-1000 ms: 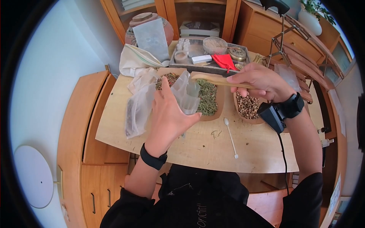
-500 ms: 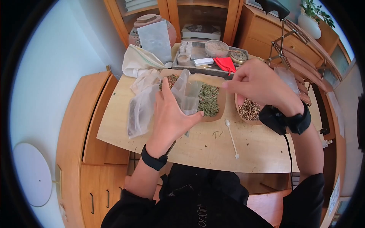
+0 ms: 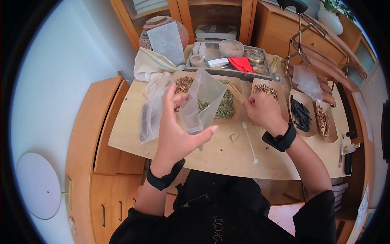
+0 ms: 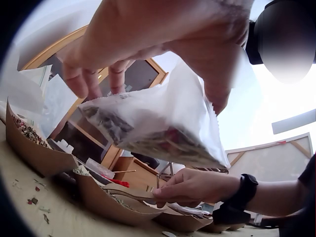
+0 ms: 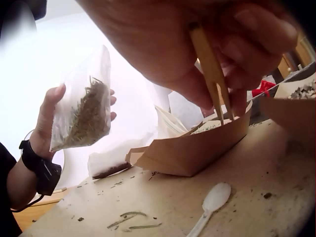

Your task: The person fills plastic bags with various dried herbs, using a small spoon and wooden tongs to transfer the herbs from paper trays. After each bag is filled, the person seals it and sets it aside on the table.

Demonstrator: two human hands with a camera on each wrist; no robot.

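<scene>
My left hand (image 3: 172,136) holds a translucent pouch (image 3: 202,103) between thumb and fingers. In the right wrist view the pouch (image 5: 86,106) contains green dried herb; reddish bits also show through it in the left wrist view. My right hand (image 3: 266,110) pinches wooden tongs (image 3: 235,91), seen close up in the right wrist view as tongs (image 5: 212,69) with tips pointing down. Those tips are at the paper tray (image 5: 192,153) of green herb (image 3: 227,106); whether they grip any herb I cannot tell.
Paper trays of mixed petals (image 3: 183,84), brown pieces (image 3: 266,90), black strips (image 3: 300,114) and pale slices (image 3: 323,118) line the table. A white spoon (image 3: 250,142) lies in front. Behind stands a grey tray (image 3: 227,74); another filled bag (image 3: 152,118) lies left.
My right hand has swung down and inward, bringing the tongs to the green herb. The pouch in my left hand has turned, and the trays at the right have come into sight.
</scene>
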